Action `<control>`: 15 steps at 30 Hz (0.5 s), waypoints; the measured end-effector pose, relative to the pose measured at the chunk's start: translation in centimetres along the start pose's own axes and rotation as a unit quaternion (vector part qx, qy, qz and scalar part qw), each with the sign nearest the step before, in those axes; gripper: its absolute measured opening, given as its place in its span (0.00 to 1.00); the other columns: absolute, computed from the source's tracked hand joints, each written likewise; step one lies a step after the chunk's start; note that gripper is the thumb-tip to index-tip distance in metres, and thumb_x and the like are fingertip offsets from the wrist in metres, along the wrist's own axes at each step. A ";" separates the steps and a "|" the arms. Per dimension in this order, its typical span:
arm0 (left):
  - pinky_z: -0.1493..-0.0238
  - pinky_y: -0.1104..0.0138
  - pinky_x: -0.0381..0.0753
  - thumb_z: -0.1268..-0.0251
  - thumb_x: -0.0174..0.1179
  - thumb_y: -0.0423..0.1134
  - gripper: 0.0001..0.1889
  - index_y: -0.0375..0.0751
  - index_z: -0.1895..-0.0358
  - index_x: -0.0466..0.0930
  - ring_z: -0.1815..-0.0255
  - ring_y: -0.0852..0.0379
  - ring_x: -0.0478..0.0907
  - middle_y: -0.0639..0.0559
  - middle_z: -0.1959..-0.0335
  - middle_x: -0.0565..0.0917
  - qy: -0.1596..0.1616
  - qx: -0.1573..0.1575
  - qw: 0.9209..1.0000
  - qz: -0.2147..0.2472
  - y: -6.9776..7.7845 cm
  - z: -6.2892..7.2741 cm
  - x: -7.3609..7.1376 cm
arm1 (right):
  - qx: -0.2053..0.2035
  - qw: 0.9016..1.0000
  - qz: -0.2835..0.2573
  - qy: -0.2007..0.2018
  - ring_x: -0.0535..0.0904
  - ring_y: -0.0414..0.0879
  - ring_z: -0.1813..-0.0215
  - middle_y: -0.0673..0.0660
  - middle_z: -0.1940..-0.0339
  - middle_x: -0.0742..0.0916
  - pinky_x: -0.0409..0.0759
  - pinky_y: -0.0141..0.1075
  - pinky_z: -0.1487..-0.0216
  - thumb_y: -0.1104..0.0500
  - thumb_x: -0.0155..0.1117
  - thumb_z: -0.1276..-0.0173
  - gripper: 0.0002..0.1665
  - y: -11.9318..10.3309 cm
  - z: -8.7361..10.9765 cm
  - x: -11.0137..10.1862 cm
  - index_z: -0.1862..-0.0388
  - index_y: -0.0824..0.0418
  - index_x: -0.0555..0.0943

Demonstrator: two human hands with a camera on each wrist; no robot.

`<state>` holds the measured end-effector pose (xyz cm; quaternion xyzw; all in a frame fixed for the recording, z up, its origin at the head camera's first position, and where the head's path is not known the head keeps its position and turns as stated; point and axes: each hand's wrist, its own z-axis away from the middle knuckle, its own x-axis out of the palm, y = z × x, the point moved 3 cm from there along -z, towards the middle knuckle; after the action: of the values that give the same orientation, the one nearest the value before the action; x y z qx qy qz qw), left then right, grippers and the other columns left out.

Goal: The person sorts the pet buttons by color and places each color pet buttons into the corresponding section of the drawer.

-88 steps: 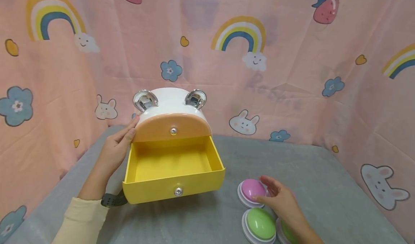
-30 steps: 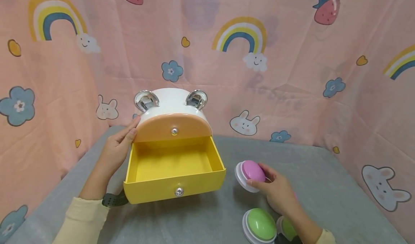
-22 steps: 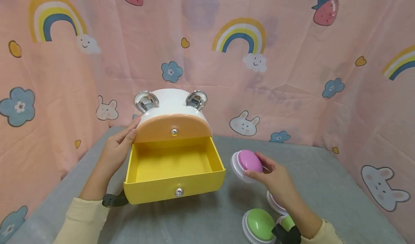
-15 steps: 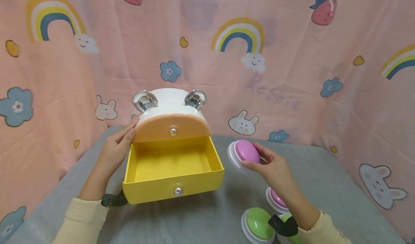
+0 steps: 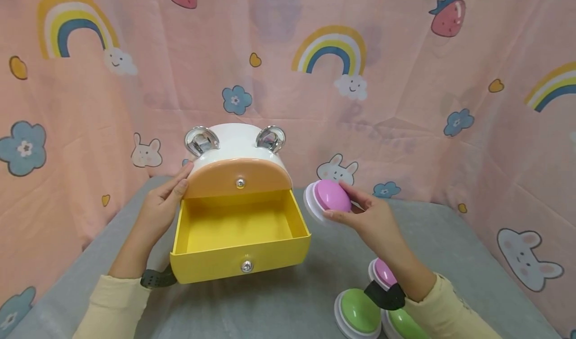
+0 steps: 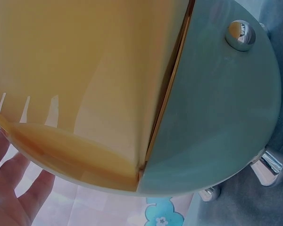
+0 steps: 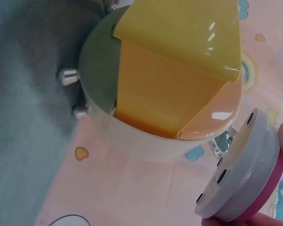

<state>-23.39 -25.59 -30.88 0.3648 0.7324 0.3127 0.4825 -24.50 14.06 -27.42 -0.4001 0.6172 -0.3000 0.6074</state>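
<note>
My right hand [image 5: 371,221] holds a pink push button [image 5: 332,195], a dome on a round white base, between thumb and fingers. It is off the table, right of the open yellow drawer. In the right wrist view, the white underside of the button [image 7: 236,165] shows small dark spots. My left hand [image 5: 159,204] rests straight fingers along the left side of a small drawer cabinet [image 5: 238,141] with silver ears. Its lower yellow drawer [image 5: 240,260] is pulled out with nothing inside; the upper orange drawer [image 5: 265,179] is closed.
Another pink button [image 5: 383,273] and two green buttons [image 5: 361,310] lie on the grey cloth [image 5: 450,259] at the front right, partly under my right arm. A pink patterned curtain [image 5: 405,44] hangs behind and on both sides.
My right hand has picked the pink button up from the table and carried it up and leftward toward the drawer cabinet. The left hand and cabinet have stayed put.
</note>
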 end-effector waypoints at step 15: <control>0.26 0.39 0.62 0.21 0.41 0.58 0.27 0.59 0.24 0.60 0.20 0.43 0.56 0.55 0.22 0.61 0.005 0.006 1.000 0.003 -0.1 -0.1 0.0 | -0.059 0.997 -0.029 -0.036 0.74 0.56 0.29 0.56 0.28 0.76 0.80 0.46 0.36 0.46 0.79 0.44 0.47 -2.5 -0.7 2.6 0.27 0.53 0.71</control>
<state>-23.50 -25.66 -30.87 0.3682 0.7354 0.3113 0.4760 -24.75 10.49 -26.51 -0.4638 0.5998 -0.2653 0.5957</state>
